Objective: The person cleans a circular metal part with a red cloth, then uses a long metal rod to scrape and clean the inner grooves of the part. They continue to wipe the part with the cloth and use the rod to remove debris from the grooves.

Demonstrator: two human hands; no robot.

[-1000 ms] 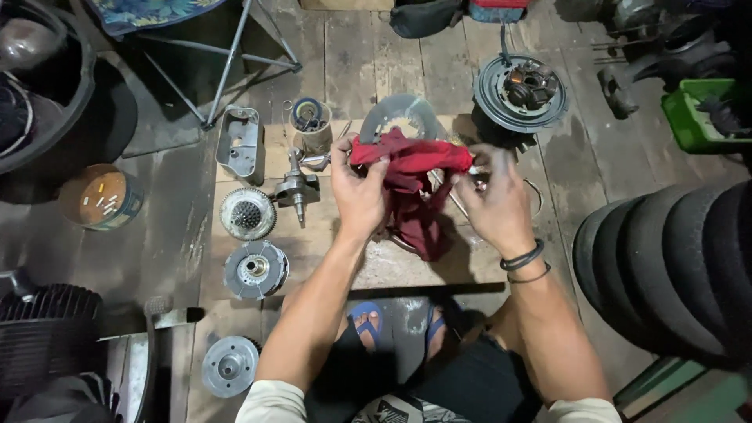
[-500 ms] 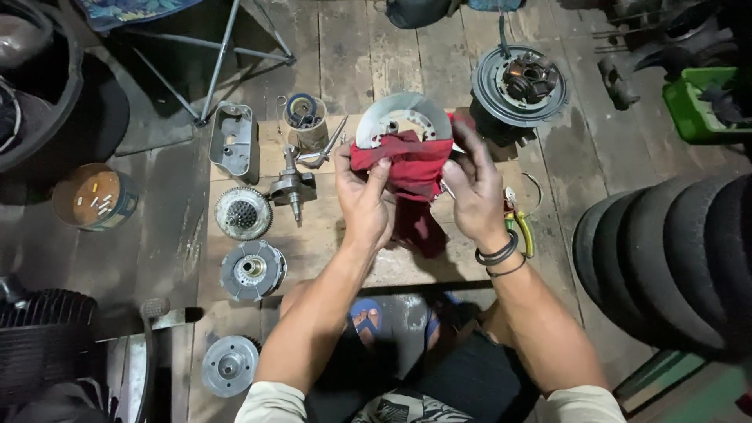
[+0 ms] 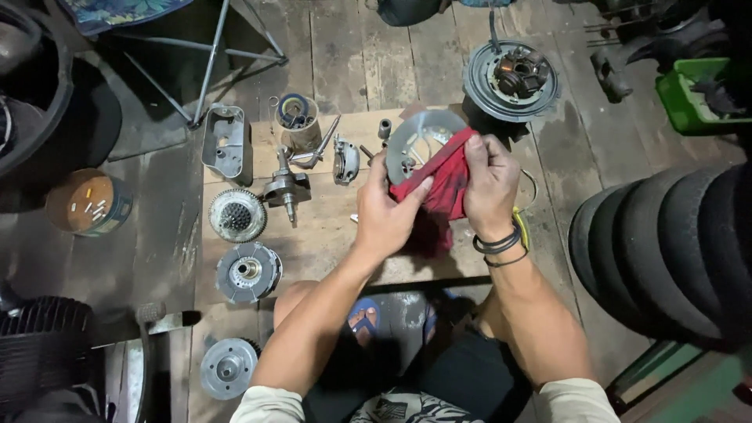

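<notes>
Gripping red rag (image 3: pixel 440 178) | both hands | metal disc (image 3: pixel 415 137) tilted upright

Both forearms reach forward from the seated body and converge at centre. Left hand (image 3: pixel 385 213) back up, fingers curled closed, thumb raised toward the right. Right hand (image 3: pixel 489 184) fist-like, fingers bent inward, dark bands on wrist. The two hands sit just beside each other.
</notes>
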